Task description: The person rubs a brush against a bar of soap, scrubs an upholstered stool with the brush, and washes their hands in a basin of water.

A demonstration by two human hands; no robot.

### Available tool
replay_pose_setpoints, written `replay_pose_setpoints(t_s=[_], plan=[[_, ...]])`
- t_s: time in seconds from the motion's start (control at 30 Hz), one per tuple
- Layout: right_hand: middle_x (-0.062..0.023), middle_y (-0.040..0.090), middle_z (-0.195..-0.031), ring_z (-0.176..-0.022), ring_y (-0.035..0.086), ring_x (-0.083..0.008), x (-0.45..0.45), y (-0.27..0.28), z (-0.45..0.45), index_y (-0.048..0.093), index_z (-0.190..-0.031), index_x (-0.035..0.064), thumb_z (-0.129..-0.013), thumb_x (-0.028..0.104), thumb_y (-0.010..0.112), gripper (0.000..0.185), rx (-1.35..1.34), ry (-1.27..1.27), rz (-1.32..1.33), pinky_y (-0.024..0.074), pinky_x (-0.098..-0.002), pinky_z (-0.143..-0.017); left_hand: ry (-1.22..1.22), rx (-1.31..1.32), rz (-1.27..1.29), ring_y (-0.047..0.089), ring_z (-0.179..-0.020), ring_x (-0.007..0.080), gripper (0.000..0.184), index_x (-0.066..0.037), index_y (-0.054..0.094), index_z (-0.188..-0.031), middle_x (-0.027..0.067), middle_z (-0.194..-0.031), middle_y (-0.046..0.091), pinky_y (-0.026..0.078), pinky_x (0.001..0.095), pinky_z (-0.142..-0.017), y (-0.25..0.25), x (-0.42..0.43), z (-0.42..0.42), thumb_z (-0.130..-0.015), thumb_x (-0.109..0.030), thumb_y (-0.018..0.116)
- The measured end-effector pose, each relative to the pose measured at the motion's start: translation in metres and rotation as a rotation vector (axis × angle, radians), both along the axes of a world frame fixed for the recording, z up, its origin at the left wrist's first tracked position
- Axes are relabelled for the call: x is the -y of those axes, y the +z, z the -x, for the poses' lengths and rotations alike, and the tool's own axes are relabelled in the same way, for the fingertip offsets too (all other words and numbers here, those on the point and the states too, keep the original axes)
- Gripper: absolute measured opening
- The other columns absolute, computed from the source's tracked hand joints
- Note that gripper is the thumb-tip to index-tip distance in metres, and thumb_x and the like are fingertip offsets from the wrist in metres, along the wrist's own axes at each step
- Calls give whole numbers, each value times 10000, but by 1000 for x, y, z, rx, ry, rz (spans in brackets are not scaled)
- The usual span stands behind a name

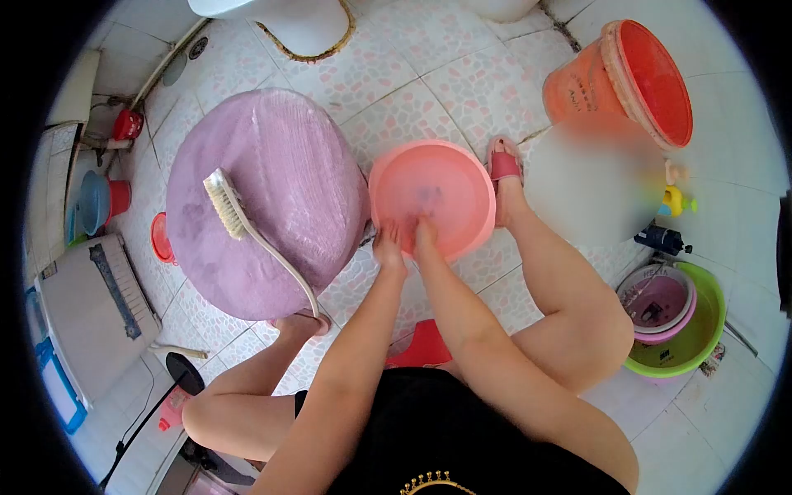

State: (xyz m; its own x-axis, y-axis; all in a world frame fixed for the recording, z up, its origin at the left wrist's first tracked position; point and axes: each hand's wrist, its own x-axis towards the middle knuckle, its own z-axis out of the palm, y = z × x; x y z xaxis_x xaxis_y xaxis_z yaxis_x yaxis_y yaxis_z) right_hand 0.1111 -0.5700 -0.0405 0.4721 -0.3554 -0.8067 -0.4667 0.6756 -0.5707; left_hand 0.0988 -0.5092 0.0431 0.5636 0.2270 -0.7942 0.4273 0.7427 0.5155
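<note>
A pink basin [462, 181] of water stands on the tiled floor in front of me. At its near left rim is my left hand [389, 245], its fingers pointing forward against the basin's edge; whether they grip it is hard to tell. My right hand [425, 233] reaches over the near rim into the basin, fingertips down in the water and hidden. Left of the basin lies a large round purple cushion-like piece [264, 198], wet-looking on top. A long-handled brush [262, 239] rests on it, bristles at the far end.
An orange bucket [577, 82] stands at the back right. Stacked green and purple basins [709, 330] are at the right. A washing machine [82, 289] stands at the left, a toilet base [305, 25] at the back. My feet flank the basin and cushion.
</note>
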Motion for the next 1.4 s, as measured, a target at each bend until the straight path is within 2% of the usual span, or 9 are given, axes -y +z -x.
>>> replay_pose_setpoints(t_s=[0.17,0.27,0.37,0.5,0.77,0.93,1.03,1.13,1.4], plan=[[-106,677,-1081,-975,630,-225,8,-33,0,658,-1140,14,-988,235,517,303,7,137,71,518,-378,-862,-47,-8,33,351,-1447,304,524,67,356,-1465,201,-1536,377,285,391,-1209,0,-6,6,-1031,-191,494],[-119,664,-1082,-998,632,-246,16,-16,-3,637,-1153,32,-984,262,536,303,40,-51,-553,537,-394,-853,-95,13,-1,372,-1433,283,488,55,394,-1450,188,-1516,409,296,381,-1201,6,-9,0,-1038,-198,464],[-128,665,-937,-907,651,-288,25,14,-18,643,-987,14,-983,193,553,201,235,81,-801,563,-413,-851,-121,177,134,427,-1388,259,426,20,469,-1397,153,-1463,478,327,381,-1178,-8,-3,-4,-1046,-218,423],[-117,636,-963,-925,638,-266,35,113,-43,623,-967,5,-983,133,556,146,283,115,-732,558,-382,-865,136,152,449,522,-1279,237,349,-52,576,-1270,109,-1326,592,376,380,-1137,65,23,-28,-1044,-236,385],[-140,622,-1002,-1014,616,-284,-5,320,-73,573,-989,8,-1014,69,514,88,640,336,-1015,559,-414,-904,162,670,972,568,-1209,311,285,-39,596,-1139,130,-1210,637,458,443,-1073,193,-3,-66,-1028,-208,394],[-178,611,-1040,-1054,617,-348,-105,416,-92,516,-1040,22,-1020,26,469,52,599,468,-774,550,-490,-979,-32,1036,1014,575,-1189,322,282,-32,584,-1127,138,-1185,636,468,456,-1063,256,-113,-98,-1029,-201,381],[-205,591,-1105,-1067,622,-387,-147,427,-115,495,-1059,8,-1024,25,451,58,540,633,-767,557,-520,-981,-104,1076,899,579,-1177,329,280,-28,576,-1119,142,-1170,636,474,464,-1057,282,-179,-109,-1029,-196,373],[-228,580,-1158,-1070,628,-412,-177,433,-122,472,-1088,-30,-1021,23,450,89,563,683,-634,569,-534,-965,131,675,565,581,-1146,343,305,-12,538,-1167,162,-1113,627,475,482,-1057,323,-211,-118,-1039,-187,325],[-256,617,-1222,-1120,631,-337,-167,453,-130,557,-1217,-118,-1014,102,462,315,756,1086,43,501,-393,-1033,-291,552,162,533,-1224,296,351,20,478,-1268,196,-1323,514,439,439,-1080,352,-238,-112,-1044,-215,344]])
